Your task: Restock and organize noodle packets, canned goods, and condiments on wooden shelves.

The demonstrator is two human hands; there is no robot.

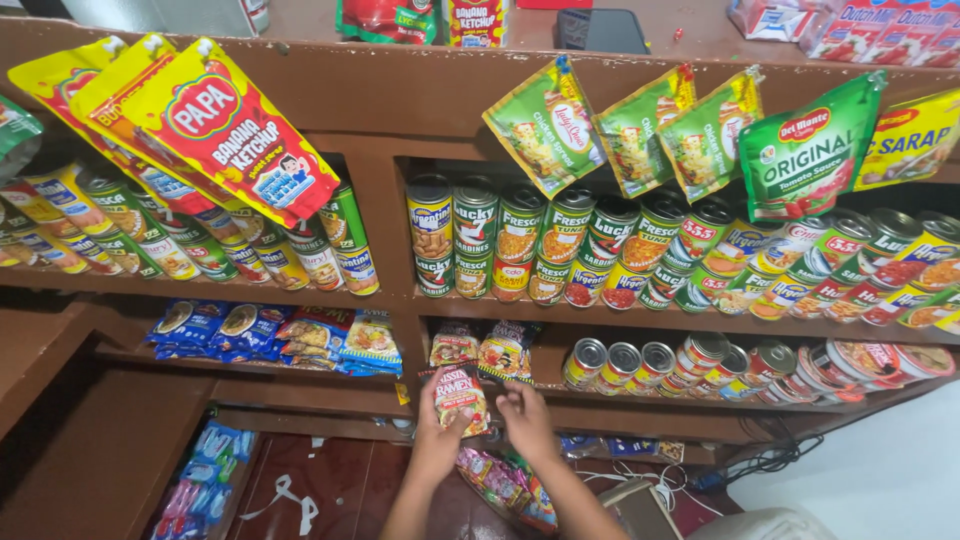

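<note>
Both my hands hold one noodle packet [459,396], red and orange, upright in front of the middle shelf. My left hand [437,432] grips its left side and lower edge. My right hand [527,420] touches its right edge with the fingers curled. Just above, two similar noodle packets [483,350] stand on the shelf [640,400]. Below my arms lies a pile of more colourful packets [500,485].
Rows of tin cans [620,250] fill the upper shelf, with more cans [700,365] lying on the middle shelf at right. Red and yellow sauce pouches [215,125] and green pouches [640,125] hang from the top board. Blue packets [270,335] lie on the left shelf.
</note>
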